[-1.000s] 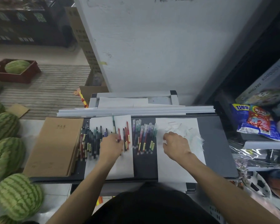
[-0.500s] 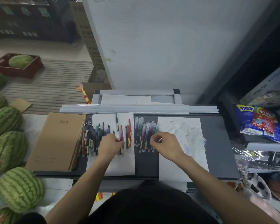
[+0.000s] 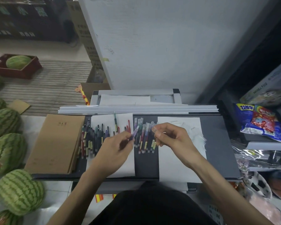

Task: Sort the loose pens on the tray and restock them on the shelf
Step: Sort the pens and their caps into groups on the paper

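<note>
A dark grey tray (image 3: pixel 221 143) carries loose pens. A dark and red group of pens (image 3: pixel 94 137) lies on the left white sheet (image 3: pixel 125 166). Capped pens in a row (image 3: pixel 144 138) lie on the bare strip in the middle. One green pen (image 3: pixel 115 120) lies apart at the top. My left hand (image 3: pixel 115 150) grips a purple pen (image 3: pixel 135 133) raised above the tray. My right hand (image 3: pixel 172 137) pinches a small clear cap (image 3: pixel 154 129) near that pen's tip. Clear caps (image 3: pixel 199 137) are piled on the right sheet.
A stack of brown notebooks (image 3: pixel 57 143) fills the tray's left end. White strips (image 3: pixel 136 109) lie along the far edge. Watermelons (image 3: pixel 19 190) sit on the floor to the left. Shelves with a snack bag (image 3: pixel 259 122) and boxes stand on the right.
My left hand lifted a purple pen from the left sheet. My right hand left the cap pile with a clear cap and came in toward the pen's tip.
</note>
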Demonstrator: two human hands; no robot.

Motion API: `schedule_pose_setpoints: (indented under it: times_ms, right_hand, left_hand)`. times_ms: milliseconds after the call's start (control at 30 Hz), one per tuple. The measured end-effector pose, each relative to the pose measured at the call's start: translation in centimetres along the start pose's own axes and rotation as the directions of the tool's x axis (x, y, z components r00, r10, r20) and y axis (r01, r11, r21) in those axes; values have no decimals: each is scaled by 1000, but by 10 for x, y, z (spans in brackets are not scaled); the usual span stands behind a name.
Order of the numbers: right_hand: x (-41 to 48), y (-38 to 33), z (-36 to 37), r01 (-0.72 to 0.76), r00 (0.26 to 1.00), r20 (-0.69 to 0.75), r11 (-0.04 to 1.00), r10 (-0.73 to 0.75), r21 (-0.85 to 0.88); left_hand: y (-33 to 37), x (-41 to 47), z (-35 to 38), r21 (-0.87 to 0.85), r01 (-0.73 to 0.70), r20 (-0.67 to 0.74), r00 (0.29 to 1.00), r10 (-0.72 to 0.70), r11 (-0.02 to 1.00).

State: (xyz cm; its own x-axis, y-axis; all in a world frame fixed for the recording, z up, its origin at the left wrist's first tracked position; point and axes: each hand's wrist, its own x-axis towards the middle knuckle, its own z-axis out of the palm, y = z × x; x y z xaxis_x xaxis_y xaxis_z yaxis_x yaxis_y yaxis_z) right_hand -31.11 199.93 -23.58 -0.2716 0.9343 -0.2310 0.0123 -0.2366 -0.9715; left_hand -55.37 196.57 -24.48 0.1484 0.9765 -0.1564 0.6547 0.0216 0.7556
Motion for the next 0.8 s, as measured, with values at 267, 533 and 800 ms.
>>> schedule_pose_setpoints:
  times_ms: [267, 533, 800]
  right_hand:
    - [-3, -21, -12, 70, 997, -23, 982, -75, -173]
    - [0, -24, -18, 68, 997, 48, 933, -55, -354]
    - [-3, -27, -13, 82, 996, 60, 948, -66, -308]
  left_hand:
    - [24, -11, -5, 47, -163, 13, 987, 163, 985]
    - [30, -12, -11, 192, -209, 32, 978, 207, 959]
    - [33, -13, -21, 199, -182, 55, 983, 174, 963]
